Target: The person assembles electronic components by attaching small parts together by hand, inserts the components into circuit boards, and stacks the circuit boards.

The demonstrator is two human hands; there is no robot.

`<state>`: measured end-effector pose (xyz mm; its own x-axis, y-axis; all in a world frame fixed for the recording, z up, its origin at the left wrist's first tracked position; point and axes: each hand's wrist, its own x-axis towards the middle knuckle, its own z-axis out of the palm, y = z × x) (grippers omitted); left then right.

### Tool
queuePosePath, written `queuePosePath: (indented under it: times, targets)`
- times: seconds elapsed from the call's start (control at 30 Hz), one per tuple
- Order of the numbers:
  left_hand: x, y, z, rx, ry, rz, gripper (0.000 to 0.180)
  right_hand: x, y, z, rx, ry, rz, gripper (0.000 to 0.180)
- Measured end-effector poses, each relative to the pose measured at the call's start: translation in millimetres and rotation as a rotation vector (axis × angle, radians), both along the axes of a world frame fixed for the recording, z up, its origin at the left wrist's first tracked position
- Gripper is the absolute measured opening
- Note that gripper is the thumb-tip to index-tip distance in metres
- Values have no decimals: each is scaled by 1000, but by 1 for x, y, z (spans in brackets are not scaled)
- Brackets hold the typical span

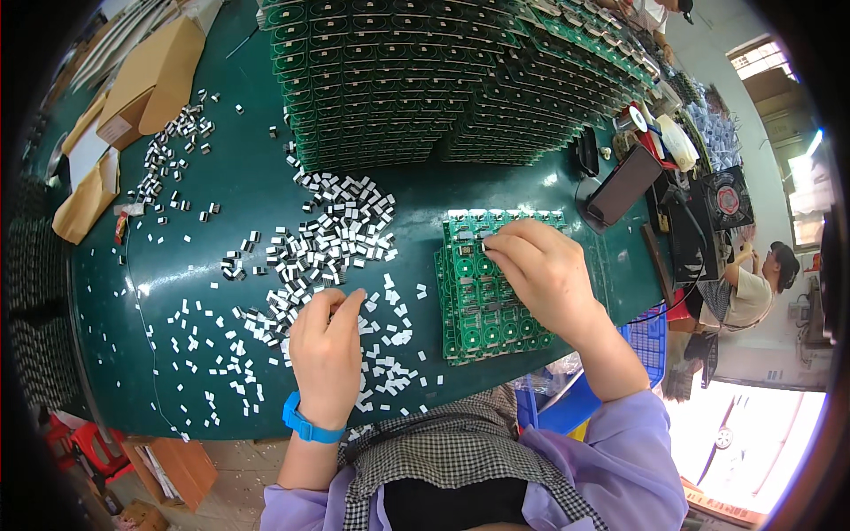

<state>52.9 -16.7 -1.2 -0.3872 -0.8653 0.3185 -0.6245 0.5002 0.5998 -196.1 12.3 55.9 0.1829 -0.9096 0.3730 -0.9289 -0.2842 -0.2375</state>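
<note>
A stack of green circuit board panels point(491, 332) with rows of ring-shaped marks lies in front of me on the right. My right hand point(544, 270) is over its upper left part, thumb and forefinger pinched on a small white component point(484, 247) at the board's surface. The fingertips partly cover that piece. My left hand point(326, 350), with a blue band point(310, 429) on the wrist, is at the near edge of a heap of white-topped components with dark pins point(341, 221). Its fingers are curled in toward the thumb; whatever they hold, if anything, is hidden.
Tall stacks of green boards point(381, 88) rise at the back. Small white pieces point(235, 363) are scattered at left, near a cardboard box point(155, 84). On the right are a phone on a stand point(624, 186), a black fan point(728, 199) and a blue crate point(646, 345). Another person point(753, 283) sits beyond.
</note>
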Motion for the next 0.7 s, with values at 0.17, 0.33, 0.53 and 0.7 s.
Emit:
queuePosePath:
  times: [0.17, 0.33, 0.53, 0.7]
  targets:
    - [-5, 7, 14, 347, 390, -32, 18, 2, 7, 0, -6, 44, -2, 18]
    - [-14, 29, 30, 576, 695, -139, 22, 33, 30, 22, 80, -200, 62, 30]
    - [-29, 44, 24, 505, 735, -237, 22, 48, 63, -1, 131, -610, 120, 27]
    - [-27, 40, 23, 379, 631, -359, 17, 49, 69, -11, 97, -767, 98, 20]
